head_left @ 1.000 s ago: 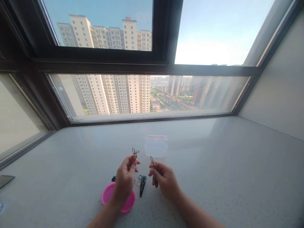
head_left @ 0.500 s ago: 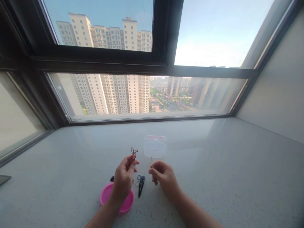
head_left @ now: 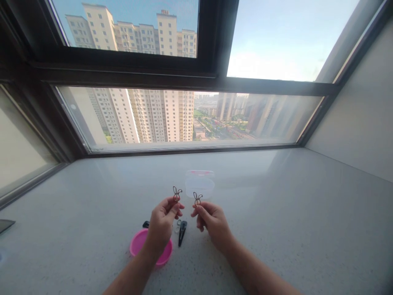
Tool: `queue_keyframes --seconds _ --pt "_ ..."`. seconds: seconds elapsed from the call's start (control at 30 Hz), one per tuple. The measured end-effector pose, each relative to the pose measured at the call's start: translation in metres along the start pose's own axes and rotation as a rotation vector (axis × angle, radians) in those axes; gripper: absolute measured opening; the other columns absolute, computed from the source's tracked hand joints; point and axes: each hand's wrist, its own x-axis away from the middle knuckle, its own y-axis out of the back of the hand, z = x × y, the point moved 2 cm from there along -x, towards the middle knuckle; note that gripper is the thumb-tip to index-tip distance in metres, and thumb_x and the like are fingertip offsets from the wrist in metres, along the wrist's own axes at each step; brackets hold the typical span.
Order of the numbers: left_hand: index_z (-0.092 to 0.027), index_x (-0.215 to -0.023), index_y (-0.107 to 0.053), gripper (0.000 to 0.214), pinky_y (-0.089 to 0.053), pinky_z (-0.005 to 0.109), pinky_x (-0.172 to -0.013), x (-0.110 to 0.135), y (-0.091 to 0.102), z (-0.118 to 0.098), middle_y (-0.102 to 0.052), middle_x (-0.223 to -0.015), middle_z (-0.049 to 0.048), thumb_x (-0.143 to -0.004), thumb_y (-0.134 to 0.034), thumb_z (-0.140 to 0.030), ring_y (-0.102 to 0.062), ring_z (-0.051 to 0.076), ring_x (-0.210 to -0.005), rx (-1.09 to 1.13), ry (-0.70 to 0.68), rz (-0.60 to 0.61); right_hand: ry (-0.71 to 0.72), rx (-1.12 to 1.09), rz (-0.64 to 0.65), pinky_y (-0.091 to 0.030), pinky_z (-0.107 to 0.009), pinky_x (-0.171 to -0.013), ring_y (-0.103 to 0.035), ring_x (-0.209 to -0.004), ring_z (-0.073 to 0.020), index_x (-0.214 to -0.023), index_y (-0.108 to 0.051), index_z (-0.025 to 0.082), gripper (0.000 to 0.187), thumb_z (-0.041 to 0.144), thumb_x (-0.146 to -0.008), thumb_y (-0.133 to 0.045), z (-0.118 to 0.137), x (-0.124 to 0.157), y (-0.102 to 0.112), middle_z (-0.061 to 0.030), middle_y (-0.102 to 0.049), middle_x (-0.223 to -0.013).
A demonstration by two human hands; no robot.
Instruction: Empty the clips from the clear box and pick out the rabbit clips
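Note:
Two small rabbit-shaped wire clips are held up side by side. My left hand (head_left: 163,221) pinches one brown rabbit-shaped clip (head_left: 176,194) between thumb and fingers, its looped ears pointing up. The other rabbit-shaped clip (head_left: 197,199) is gripped at its base by my right hand (head_left: 211,221), its face turned toward me. Below and between the hands lies a black hair clip (head_left: 182,233) on the counter, with small rings (head_left: 178,223) beside it. Under my left forearm, a pink round dish (head_left: 138,244) is partly hidden.
A clear plastic box (head_left: 200,184) with a pinkish edge stands just beyond my hands. Another black piece (head_left: 145,224) lies by the dish. The speckled pale counter (head_left: 276,213) runs to a dark window frame (head_left: 196,152). A dark pointed object (head_left: 5,225) sits at the far left.
My right hand has turned its clip from edge-on to face-on, so the rabbit outline shows. My left hand has shifted slightly right, closer to it. The view has tilted down a little.

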Motion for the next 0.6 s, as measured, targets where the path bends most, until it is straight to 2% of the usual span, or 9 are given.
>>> queue_keyframes --seconds 0.3,0.6 --pt "-0.012 -0.090 -0.064 0.028 -0.048 0.027 -0.059 0.0011 -0.0014 0.0034 -0.069 -0.072 0.0052 -0.069 -0.070 -0.029 -0.061 0.014 -0.060 0.111 0.113 0.049 -0.093 -0.187 0.032 -0.032 -0.017 -0.036 -0.046 -0.041 -0.0062 -0.079 -0.067 0.013 0.027 0.037 -0.071 -0.073 0.0048 0.0020 0.0003 -0.0024 -0.063 -0.063" --pt "-0.012 -0.090 -0.066 0.028 -0.051 0.025 -0.060 0.0000 -0.0012 0.0084 -0.070 -0.072 0.0051 -0.068 -0.073 -0.028 -0.062 0.012 -0.059 0.212 0.160 0.089 -0.073 -0.193 0.029 -0.033 -0.018 -0.037 -0.049 -0.044 -0.0075 -0.084 -0.070 0.011 0.029 0.039 -0.074 -0.069 0.0063 0.0009 0.0012 -0.0046 -0.065 -0.066"
